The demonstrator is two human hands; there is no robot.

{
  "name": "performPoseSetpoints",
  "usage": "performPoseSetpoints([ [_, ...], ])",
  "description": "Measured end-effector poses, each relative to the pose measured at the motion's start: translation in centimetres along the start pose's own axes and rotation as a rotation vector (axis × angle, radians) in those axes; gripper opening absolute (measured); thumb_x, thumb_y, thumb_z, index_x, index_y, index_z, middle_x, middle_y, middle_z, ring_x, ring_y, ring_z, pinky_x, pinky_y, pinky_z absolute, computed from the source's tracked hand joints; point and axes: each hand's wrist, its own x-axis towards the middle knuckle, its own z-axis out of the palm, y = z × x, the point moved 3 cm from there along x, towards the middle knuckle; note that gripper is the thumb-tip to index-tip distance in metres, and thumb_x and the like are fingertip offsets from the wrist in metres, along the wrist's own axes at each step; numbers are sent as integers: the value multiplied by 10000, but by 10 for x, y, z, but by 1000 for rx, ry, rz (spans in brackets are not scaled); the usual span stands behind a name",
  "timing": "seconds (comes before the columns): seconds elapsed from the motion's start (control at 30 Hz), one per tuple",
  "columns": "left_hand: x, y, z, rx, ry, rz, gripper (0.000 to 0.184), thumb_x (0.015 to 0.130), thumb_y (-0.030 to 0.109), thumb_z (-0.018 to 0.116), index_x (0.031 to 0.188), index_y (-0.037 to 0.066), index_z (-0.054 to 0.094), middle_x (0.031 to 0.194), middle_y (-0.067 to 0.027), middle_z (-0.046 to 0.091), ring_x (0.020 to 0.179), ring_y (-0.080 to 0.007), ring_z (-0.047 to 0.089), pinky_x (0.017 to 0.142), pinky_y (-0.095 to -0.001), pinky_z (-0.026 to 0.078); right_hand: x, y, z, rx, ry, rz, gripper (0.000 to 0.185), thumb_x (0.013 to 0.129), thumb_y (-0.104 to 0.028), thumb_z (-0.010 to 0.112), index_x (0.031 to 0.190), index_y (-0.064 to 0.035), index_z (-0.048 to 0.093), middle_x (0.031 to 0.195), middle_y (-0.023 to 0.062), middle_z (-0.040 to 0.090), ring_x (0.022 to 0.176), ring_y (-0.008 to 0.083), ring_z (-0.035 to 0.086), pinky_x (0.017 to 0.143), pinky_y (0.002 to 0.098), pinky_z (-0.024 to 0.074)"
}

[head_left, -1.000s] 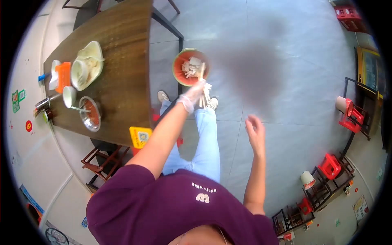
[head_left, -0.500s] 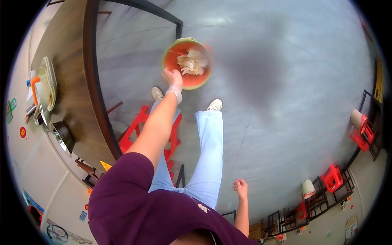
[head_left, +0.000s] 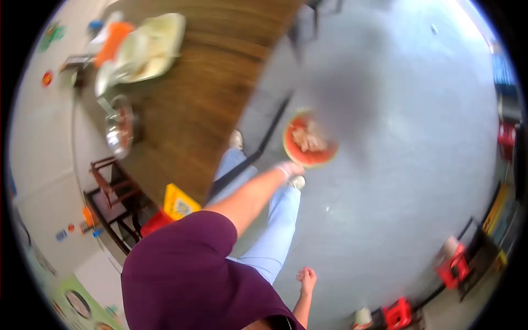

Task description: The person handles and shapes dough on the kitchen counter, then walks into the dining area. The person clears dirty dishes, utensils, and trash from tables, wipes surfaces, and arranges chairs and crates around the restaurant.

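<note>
Head view: left hand (head_left: 295, 169), finger pose unclear, seems to hold the red-lined bin (head_left: 316, 158), which calls for level carrying; right hand's (head_left: 308, 279) fingers curl inward.

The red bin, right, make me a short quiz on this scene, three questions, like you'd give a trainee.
1. Multiple choice: what is at the near rim of the red bin?
A. The person's left hand
B. The person's right hand
C. A spoon

2. True or false: the metal bowl stands on the wooden table.

3. Fill in the missing word: the sign at the table's edge is coloured ____.

Key: 1. A; 2. true; 3. yellow.
</note>
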Motion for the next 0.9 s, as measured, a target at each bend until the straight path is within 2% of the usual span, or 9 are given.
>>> performPoseSetpoints([
  [0.03,-12,3,27,-520,5,360,255,825,276,426,768,124,622,745,18,581,690,-139,529,694,-329,440,0,-4,-1,-47,-23,14,143,832,-149,509,856,-8,523,687,71,566,515,110,515,442,224,415],
  [0.07,3,22,42,268,38,515,264,832,289,429,781,98,604,748,-9,568,730,-138,513,715,-329,430,1,-20,-1,-93,-35,21,140,828,-144,509,856,-7,522,687,75,567,513,115,520,441,225,417],
  [0.37,-414,302,-32,-176,-54,821,394,878,334,422,1136,47,500,1023,-93,573,954,-156,522,858,-273,385,-40,-295,60,-291,-108,-684,218,834,-186,466,946,-8,524,716,89,579,526,145,543,455,242,434],
  [0.43,-492,278,-114,-206,21,982,391,855,309,450,1074,-9,517,1041,-109,564,969,-163,520,870,-259,377,-66,-344,87,-360,-105,-761,223,836,-187,465,957,-11,528,735,80,580,546,135,542,472,241,433],
  [0.5,-631,191,-260,-430,888,750,279,864,317,465,1032,118,568,979,-118,595,915,-205,549,820,-265,402,-99,-375,124,-432,-115,-846,229,838,-185,462,965,-7,531,748,79,581,562,131,541,485,238,431],
  [0.53,-694,184,-272,-75,1346,628,333,831,283,500,1047,33,546,960,-128,594,883,-200,561,786,-308,428,-111,-387,143,-458,-117,-887,233,839,-184,460,969,-5,532,755,78,581,570,128,541,491,236,430],
  [0.6,-698,91,-350,-121,1775,183,306,819,242,494,1006,8,557,932,-137,598,856,-220,569,740,-326,441,-138,-392,176,-467,-121,-871,235,840,-179,461,978,-2,534,761,79,582,579,126,540,500,234,428],
  [0.8,-605,-55,-467,-558,1054,384,269,766,231,500,875,-5,566,754,-75,578,650,-151,518,586,-300,413,-176,-381,260,-486,-125,-814,214,841,-150,465,972,2,539,757,65,578,575,110,533,498,223,418],
  [0.9,-613,-55,-471,-341,1217,240,240,737,187,474,806,-18,577,707,-81,576,640,-160,523,596,-300,415,-193,-375,284,-480,-108,-797,201,843,-143,466,957,4,542,750,57,576,567,102,530,490,216,413],
])
